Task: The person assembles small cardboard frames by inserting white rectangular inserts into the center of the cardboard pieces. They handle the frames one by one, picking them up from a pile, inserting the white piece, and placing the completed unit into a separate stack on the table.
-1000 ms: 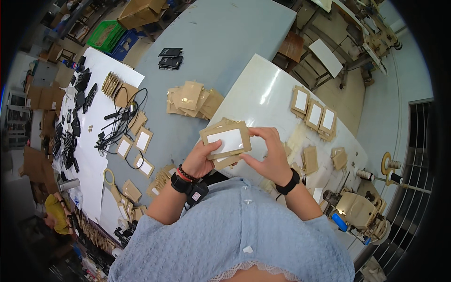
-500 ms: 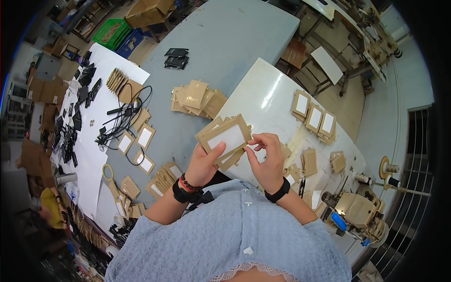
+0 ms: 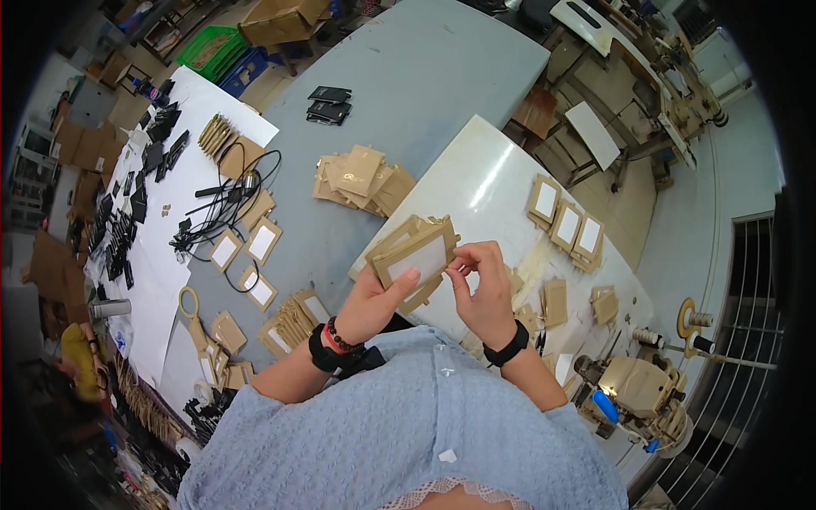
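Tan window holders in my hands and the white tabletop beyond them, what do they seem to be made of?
The tan window holders look like smooth leather or imitation leather, given their even, dull surface; I can't tell which. The white tabletop seems hard and glossy, perhaps laminate, since it shows a bright reflected streak.

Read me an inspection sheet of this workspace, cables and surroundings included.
Surface: grey table, glossy white table beside it.
Job's things: stack of tan holders with white windows; other tan holders on both tables.
Clutter: black pieces scattered on white paper at left.
Hands: left hand holds the stack; right hand touches its right edge.
Cables: black cord tangled among tan holders.
Surroundings: sewing machine lower right; green crate upper left.
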Tool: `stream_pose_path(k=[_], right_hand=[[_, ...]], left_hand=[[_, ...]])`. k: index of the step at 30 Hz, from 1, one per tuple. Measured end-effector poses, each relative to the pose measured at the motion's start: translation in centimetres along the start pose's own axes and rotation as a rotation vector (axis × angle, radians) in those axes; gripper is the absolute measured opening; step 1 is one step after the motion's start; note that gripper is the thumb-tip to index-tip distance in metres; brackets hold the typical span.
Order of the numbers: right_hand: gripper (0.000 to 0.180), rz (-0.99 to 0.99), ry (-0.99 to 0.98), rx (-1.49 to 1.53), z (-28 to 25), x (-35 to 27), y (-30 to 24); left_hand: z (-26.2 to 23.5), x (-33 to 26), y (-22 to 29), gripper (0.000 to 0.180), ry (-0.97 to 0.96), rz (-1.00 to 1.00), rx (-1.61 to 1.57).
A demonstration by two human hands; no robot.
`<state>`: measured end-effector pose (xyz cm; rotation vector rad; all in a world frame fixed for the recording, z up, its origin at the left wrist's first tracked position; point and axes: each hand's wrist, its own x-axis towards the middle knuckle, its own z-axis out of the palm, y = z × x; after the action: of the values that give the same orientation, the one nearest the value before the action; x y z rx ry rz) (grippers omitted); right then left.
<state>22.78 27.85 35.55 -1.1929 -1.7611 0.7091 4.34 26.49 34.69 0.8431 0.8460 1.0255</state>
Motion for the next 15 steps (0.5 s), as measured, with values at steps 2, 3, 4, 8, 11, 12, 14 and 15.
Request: stream_pose_path(k=[2,3,4,8,11,12,14,15], right_hand=[[0.033,-0.004,-0.028,0.002,0.1,0.1,-0.1],[0.032,0.003,-0.035,0.01,0.3,0.0,0.0],[0.032,0.01,-0.043,0.018,0.5,-0.1,0.0],[0.034,0.117,-0.102,0.21,0.7,-1.0,0.7],[0.035,0.257,-0.126,0.399,0.3,-2.3,1.0],[0.036,0.318,-0.115,0.452,0.0,-3.1,1.2],[0.035,0.484,-0.076,0.57,-0.7,-4.8,1.4],[0.032,0.498,-0.026,0.549,-1.0,-6.2,2.1]], left_hand=[[-0.1,0.2,-0.1,0.04,0.009,0.002,-0.026],[-0.1,0.3,-0.2,0.041,0.025,-0.006,-0.071],[-0.1,0.4,-0.4,0.041,0.041,-0.014,-0.115],[0.0,1.1,-0.3,0.042,0.057,-0.093,-0.274],[-0.1,2.0,-0.9,0.042,0.02,-0.151,-0.24],[0.0,2.2,-1.6,0.042,0.034,-0.162,-0.22],[0.2,2.8,-2.8,0.043,0.041,-0.195,-0.175],[0.5,3.2,-2.7,0.043,0.055,-0.224,-0.146]])
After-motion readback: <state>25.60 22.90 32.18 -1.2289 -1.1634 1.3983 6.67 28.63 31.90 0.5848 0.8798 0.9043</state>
